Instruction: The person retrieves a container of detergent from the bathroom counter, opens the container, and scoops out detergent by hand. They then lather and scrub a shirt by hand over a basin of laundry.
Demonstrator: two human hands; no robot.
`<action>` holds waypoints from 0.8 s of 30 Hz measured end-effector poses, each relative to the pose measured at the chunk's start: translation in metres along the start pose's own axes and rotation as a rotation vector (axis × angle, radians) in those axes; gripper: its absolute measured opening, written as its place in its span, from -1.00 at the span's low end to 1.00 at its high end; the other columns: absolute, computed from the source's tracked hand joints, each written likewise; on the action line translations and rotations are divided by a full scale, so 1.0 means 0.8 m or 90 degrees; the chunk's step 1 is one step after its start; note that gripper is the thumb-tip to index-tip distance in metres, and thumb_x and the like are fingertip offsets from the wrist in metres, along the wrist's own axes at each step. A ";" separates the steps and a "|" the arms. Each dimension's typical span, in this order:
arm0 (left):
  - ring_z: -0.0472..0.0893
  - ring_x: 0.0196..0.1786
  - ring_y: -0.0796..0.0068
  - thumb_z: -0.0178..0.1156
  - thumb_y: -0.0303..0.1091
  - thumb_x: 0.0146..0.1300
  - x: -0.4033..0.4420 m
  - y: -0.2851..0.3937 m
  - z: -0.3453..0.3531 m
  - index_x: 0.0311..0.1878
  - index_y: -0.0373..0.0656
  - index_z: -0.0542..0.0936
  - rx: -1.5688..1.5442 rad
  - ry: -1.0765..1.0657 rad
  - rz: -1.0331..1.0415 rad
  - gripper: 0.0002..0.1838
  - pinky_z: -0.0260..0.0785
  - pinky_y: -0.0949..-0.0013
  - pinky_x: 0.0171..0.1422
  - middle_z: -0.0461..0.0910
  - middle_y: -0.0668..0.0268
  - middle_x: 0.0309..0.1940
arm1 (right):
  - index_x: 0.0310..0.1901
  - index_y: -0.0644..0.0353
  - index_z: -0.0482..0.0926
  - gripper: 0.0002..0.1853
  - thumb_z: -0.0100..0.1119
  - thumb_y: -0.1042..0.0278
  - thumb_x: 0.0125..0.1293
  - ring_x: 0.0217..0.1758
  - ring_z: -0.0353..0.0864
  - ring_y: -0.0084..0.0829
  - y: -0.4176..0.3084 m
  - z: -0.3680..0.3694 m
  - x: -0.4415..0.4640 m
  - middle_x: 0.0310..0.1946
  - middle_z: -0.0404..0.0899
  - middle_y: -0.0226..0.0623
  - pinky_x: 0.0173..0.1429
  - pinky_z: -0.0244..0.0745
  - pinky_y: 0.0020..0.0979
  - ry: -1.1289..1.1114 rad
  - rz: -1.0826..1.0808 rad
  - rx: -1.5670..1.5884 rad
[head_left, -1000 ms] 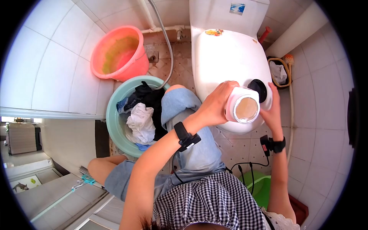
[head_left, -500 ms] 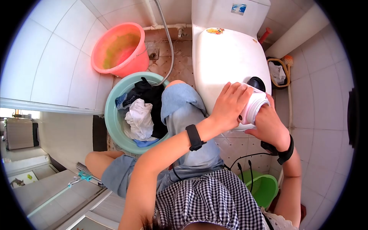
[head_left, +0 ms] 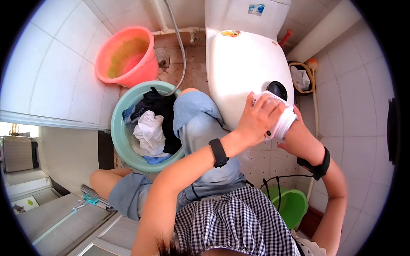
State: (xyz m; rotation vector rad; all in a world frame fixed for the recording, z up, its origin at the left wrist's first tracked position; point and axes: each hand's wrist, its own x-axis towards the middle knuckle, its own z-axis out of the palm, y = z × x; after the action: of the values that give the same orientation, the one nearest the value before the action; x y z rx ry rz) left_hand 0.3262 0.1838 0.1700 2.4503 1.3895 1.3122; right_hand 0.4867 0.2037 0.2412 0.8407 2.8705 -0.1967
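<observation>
My left hand [head_left: 257,118] is wrapped over the side of a white and pink jar [head_left: 279,122], which lies tilted with its mouth toward the right. My right hand [head_left: 300,138] is at the jar's mouth, its fingers partly inside and hidden; its thumb is outside, below the rim. Behind the jar, a round black lid [head_left: 277,90] rests on the white toilet lid [head_left: 250,59]. Left of my knee, a teal basin [head_left: 117,128] holds dark clothes and a crumpled white cloth [head_left: 150,133].
A pink bucket [head_left: 149,66] stands behind the basin, with a grey hose [head_left: 183,51] hanging nearby. At the right are a small bin [head_left: 310,87] and a long-handled brush [head_left: 313,65]. A green bucket [head_left: 295,209] is by my right side.
The jar, whose mouth faced me, has turned toward the right. My right hand has moved from beside the black lid to the mouth, fingers going in. The view has shifted slightly.
</observation>
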 end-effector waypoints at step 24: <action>0.36 -0.08 0.02 0.35 -0.46 -0.37 -0.012 -0.030 0.010 -0.03 -0.23 0.25 -0.213 0.119 -0.065 -0.28 0.24 0.16 0.00 0.36 0.08 -0.14 | -0.26 0.32 0.50 -0.54 0.23 0.04 0.00 -0.27 0.51 -0.16 -0.014 -0.044 0.064 -0.36 0.52 -0.06 -0.18 0.40 -0.32 -0.401 0.126 0.171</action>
State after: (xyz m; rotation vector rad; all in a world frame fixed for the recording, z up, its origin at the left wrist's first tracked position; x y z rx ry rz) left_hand 0.3127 0.1946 0.1488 2.0608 1.1917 1.6304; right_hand 0.4341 0.2270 0.2675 0.8997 2.1881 -0.6954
